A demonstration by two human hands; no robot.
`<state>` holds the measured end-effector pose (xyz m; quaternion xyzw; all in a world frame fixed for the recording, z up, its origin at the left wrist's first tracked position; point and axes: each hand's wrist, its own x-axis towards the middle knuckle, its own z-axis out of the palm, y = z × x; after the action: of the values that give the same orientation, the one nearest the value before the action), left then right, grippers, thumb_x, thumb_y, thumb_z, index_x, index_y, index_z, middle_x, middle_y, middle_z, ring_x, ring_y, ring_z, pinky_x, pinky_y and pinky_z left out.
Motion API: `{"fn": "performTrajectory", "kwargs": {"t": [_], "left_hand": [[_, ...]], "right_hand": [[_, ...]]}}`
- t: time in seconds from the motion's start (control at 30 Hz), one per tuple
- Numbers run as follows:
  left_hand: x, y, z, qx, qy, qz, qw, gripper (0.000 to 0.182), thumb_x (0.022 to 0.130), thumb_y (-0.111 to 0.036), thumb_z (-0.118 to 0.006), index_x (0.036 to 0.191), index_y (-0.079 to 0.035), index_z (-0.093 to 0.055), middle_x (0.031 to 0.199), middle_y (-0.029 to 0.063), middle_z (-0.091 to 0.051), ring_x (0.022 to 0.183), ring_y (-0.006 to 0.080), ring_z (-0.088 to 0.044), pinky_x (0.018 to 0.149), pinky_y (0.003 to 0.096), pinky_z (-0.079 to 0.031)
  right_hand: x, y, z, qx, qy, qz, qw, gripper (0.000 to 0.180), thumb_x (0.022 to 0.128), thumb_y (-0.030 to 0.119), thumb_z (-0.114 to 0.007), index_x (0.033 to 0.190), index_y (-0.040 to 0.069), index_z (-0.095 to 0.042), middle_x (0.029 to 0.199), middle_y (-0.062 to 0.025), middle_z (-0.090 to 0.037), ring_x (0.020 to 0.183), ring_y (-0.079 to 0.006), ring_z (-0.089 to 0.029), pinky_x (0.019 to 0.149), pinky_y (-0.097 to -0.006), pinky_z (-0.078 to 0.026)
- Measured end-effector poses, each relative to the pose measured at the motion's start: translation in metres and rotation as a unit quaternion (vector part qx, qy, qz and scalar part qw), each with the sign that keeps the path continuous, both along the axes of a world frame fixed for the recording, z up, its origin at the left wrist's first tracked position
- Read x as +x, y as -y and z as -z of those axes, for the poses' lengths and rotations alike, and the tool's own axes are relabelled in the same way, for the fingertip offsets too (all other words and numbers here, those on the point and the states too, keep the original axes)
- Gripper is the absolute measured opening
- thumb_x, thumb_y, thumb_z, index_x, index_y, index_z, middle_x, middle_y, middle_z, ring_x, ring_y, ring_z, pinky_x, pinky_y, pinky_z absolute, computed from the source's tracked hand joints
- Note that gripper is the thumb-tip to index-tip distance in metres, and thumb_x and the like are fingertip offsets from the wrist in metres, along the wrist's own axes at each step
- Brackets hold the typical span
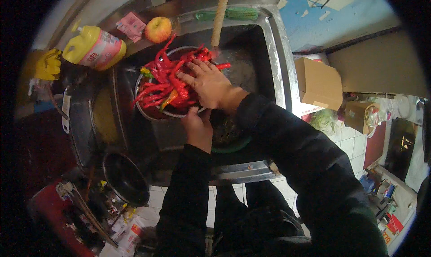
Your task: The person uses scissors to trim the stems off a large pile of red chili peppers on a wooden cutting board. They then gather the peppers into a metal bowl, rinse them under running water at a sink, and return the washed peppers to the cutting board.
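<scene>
Long red chili peppers (178,78) are heaped in a round metal basin (144,114) over a stainless steel sink (272,55). Some hang past its rim, and a few show green or orange parts. My left hand (198,127) grips the near edge of the basin, its thumb over the rim and its fingers hidden beneath. Spread flat over the right side of the heap, my right hand (210,83) presses on the peppers with its fingers apart. A beige ribbed hose (220,18) hangs down just beyond the right hand.
An apple (158,29), a pink packet (131,26) and a yellow detergent jug (96,48) line the back ledge. Yellow gloves (50,65) hang at left. A dark pan (126,178) sits low left. Cardboard boxes (321,83) and a cabbage (325,121) are at right.
</scene>
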<state>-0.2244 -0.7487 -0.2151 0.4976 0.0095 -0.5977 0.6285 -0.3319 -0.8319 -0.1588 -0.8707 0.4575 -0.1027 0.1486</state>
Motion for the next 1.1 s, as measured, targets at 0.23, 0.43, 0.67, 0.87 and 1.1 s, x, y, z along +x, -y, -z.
{"fn": "performTrajectory", "kwargs": {"t": [0.23, 0.43, 0.67, 0.87, 1.1], "left_hand": [[0.003, -0.021, -0.021, -0.026, -0.027, 0.095, 0.995, 0.037, 0.09, 0.001, -0.053, 0.127, 0.001, -0.057, 0.124, 0.0151, -0.064, 0.114, 0.0317, -0.065, 0.102, 0.0476, -0.056], [0.014, -0.015, -0.025, -0.025, -0.049, 0.185, 0.981, 0.036, 0.094, -0.002, -0.052, 0.13, 0.0, -0.057, 0.128, 0.0143, -0.064, 0.115, 0.0303, -0.066, 0.096, 0.0462, -0.059], [0.019, -0.005, -0.039, -0.008, -0.034, 0.295, 0.955, 0.032, 0.099, -0.008, -0.048, 0.129, 0.0, -0.057, 0.126, 0.0152, -0.065, 0.115, 0.0287, -0.066, 0.097, 0.0409, -0.059], [0.015, 0.005, -0.043, 0.003, -0.039, 0.31, 0.95, 0.031, 0.1, -0.008, -0.046, 0.128, 0.0, -0.055, 0.123, 0.016, -0.066, 0.113, 0.027, -0.066, 0.091, 0.0371, -0.061], [0.009, 0.011, -0.031, 0.055, -0.08, 0.314, 0.944, 0.03, 0.1, -0.007, -0.045, 0.127, 0.004, -0.055, 0.121, 0.0179, -0.066, 0.107, 0.0268, -0.068, 0.083, 0.032, -0.062]], "right_hand": [[-0.028, -0.001, -0.04, 0.006, -0.006, 0.016, 1.0, 0.088, 0.077, 0.045, -0.076, 0.153, 0.015, -0.042, 0.153, -0.0197, -0.043, 0.143, -0.0399, -0.038, 0.117, -0.0534, -0.029], [-0.024, 0.03, -0.054, 0.153, -0.099, 0.03, 0.983, 0.098, 0.08, 0.066, -0.069, 0.159, 0.021, -0.032, 0.161, -0.0237, -0.03, 0.142, -0.0446, -0.04, 0.116, -0.0549, -0.033], [-0.012, 0.025, -0.055, 0.218, -0.168, 0.023, 0.961, 0.114, 0.069, 0.072, -0.075, 0.161, 0.028, -0.026, 0.168, -0.0196, -0.013, 0.147, -0.044, -0.034, 0.114, -0.0655, -0.027], [-0.02, 0.023, -0.053, 0.198, -0.19, 0.041, 0.961, 0.111, 0.07, 0.074, -0.073, 0.16, 0.026, -0.03, 0.16, -0.0261, -0.029, 0.133, -0.0515, -0.048, 0.106, -0.0647, -0.04], [-0.029, 0.025, -0.062, 0.207, -0.225, 0.048, 0.951, 0.11, 0.07, 0.075, -0.072, 0.158, 0.023, -0.034, 0.153, -0.025, -0.041, 0.129, -0.0501, -0.053, 0.102, -0.0624, -0.043]]}}
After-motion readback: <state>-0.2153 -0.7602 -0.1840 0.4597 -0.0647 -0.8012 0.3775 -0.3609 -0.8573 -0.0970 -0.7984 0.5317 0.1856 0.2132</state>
